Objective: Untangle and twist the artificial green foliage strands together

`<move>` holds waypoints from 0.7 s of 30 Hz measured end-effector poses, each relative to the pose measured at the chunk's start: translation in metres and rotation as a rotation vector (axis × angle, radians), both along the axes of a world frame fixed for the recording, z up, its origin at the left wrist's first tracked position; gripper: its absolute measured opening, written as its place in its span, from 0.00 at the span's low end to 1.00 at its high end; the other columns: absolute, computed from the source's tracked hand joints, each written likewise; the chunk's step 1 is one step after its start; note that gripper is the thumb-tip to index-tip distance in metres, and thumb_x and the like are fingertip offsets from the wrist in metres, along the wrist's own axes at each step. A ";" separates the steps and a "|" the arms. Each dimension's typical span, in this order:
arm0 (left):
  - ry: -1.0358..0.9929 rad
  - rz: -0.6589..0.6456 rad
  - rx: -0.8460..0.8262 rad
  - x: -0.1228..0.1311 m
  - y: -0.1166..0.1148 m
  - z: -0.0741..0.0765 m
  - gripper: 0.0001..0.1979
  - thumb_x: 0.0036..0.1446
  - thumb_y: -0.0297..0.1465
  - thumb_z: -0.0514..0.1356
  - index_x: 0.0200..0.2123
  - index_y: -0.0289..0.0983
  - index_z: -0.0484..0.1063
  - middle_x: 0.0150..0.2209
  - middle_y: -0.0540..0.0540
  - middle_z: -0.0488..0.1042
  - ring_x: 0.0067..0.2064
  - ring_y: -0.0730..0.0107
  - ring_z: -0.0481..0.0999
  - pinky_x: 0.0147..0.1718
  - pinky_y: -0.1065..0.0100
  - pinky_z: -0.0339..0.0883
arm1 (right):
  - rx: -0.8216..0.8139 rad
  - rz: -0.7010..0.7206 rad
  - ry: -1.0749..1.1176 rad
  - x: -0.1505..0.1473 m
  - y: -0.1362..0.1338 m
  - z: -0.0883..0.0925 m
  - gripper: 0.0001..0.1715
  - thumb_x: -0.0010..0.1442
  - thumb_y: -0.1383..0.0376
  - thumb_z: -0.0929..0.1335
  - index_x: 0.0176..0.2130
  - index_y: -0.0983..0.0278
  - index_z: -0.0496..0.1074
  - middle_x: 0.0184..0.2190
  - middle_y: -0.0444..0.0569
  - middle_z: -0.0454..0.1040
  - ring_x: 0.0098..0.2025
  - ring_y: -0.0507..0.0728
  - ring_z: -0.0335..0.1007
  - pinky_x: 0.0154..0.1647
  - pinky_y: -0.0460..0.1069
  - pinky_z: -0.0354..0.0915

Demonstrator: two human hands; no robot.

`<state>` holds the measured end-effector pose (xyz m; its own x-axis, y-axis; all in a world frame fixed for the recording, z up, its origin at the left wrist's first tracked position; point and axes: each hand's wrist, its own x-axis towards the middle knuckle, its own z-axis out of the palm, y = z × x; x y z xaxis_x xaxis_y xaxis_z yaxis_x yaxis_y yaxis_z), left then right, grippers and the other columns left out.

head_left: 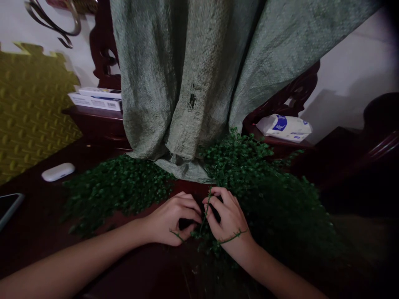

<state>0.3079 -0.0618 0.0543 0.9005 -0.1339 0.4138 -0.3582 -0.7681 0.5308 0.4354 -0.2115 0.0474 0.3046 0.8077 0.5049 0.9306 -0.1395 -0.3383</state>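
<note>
- The left hand (173,218) is curled narrow, its fingertips pinched together on a sprig (206,209).
- The right hand (229,220) is bent the same way, fingers closed over the same sprig from the other side. The two sets of fingertips almost touch.
- The sprig is a thin, wiry green stem with tiny round leaves. It runs up between the hands, and side shoots trail across the right wrist and under the left palm.
- It sits low in the middle of the view, on the dark wooden surface (37,232), at the near edge of the greenery.
- A left heap (115,187) of the same small-leaved greenery lies flat, just beyond the left hand.
- A taller, bushier right heap (264,191) stands beside and behind the right hand.
- A grey-green curtain (187,83) hangs down between the heaps, and its hem rests on the surface.
- A white case (58,171) and a phone (8,207) lie well off to the left.
- A tissue pack (285,127) sits behind the right heap.
</note>
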 end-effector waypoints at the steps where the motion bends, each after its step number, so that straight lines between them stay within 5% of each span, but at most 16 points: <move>1: 0.012 0.003 0.013 0.000 0.000 0.000 0.10 0.49 0.20 0.57 0.32 0.39 0.75 0.33 0.47 0.77 0.36 0.65 0.72 0.38 0.64 0.60 | -0.003 0.000 0.005 0.000 0.000 0.001 0.09 0.62 0.69 0.63 0.38 0.62 0.72 0.44 0.53 0.67 0.45 0.60 0.66 0.45 0.56 0.63; 13: 0.032 -0.041 0.075 0.000 0.000 0.002 0.16 0.46 0.16 0.54 0.32 0.41 0.73 0.29 0.51 0.75 0.35 0.66 0.70 0.41 0.64 0.58 | -0.026 0.009 0.013 -0.003 -0.002 0.005 0.11 0.65 0.66 0.61 0.38 0.62 0.72 0.44 0.53 0.69 0.45 0.60 0.66 0.46 0.56 0.63; 21: -0.021 0.048 0.040 0.000 -0.001 0.001 0.08 0.56 0.22 0.56 0.32 0.39 0.73 0.31 0.48 0.75 0.36 0.66 0.70 0.42 0.63 0.59 | -0.007 0.020 0.063 -0.001 0.000 0.003 0.10 0.64 0.66 0.62 0.37 0.62 0.73 0.45 0.52 0.68 0.45 0.59 0.66 0.46 0.56 0.64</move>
<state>0.3080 -0.0628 0.0548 0.8972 -0.1075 0.4283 -0.3314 -0.8049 0.4922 0.4344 -0.2116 0.0508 0.3192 0.8176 0.4792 0.9101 -0.1235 -0.3955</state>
